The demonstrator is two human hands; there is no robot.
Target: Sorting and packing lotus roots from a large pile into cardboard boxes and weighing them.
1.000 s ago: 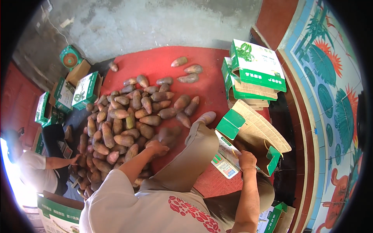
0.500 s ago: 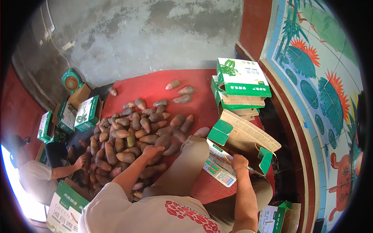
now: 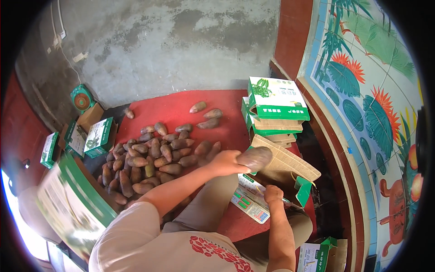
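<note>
In my left hand [image 3: 224,163] is a thick reddish-brown root vegetable [image 3: 256,158], held up over the near left side of an open carton [image 3: 287,159]. The carton has green corner flaps and a bare cardboard lid folded back. It rests on a digital scale [image 3: 257,213] with green displays. My right hand [image 3: 273,194] is closed at the carton's near edge, apparently gripping it; the fingertips are partly hidden. To the left lies a big heap of similar root vegetables [image 3: 137,162] on a red mat [image 3: 154,108], partly covered by my left arm.
Closed green-and-white cartons [image 3: 277,93] are stacked at the far right. More cartons [image 3: 99,136] and a green dial scale [image 3: 82,99] stand far left. A large carton [image 3: 74,204], blurred, is close at left, before a blurred person [image 3: 34,213]. Another carton [image 3: 317,257] sits near right.
My left hand has moved from the heap rightward to the carton, now with a root vegetable in it. The large carton at left has risen and blurred. My right hand stays at the carton.
</note>
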